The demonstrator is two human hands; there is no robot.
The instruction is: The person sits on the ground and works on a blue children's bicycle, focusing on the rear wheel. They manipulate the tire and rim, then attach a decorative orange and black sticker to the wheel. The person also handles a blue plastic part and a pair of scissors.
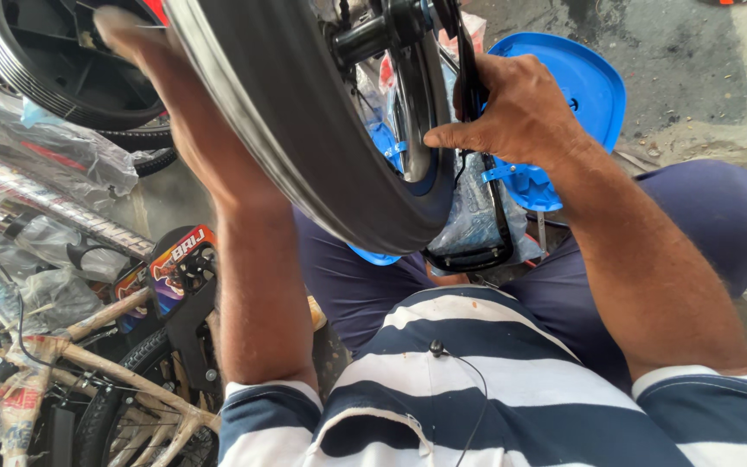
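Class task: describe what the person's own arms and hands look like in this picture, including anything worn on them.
Both arms are bare from hand to upper arm. The left hand and the right hand wear no gloves, and no rings or watch are visible. Each arm emerges from a short sleeve of a navy and white striped shirt with a ribbed white cuff. A thin black cable with a small clip-on microphone hangs on the chest.

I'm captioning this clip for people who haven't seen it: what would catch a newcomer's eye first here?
First, the big black tyre filling the top centre, close to the camera. The right hand grips a black bar beside it, in front of a bright blue plastic part; the left hand reaches up past the tyre's left edge, its grip unclear. Lower left lies a wrapped bicycle frame.
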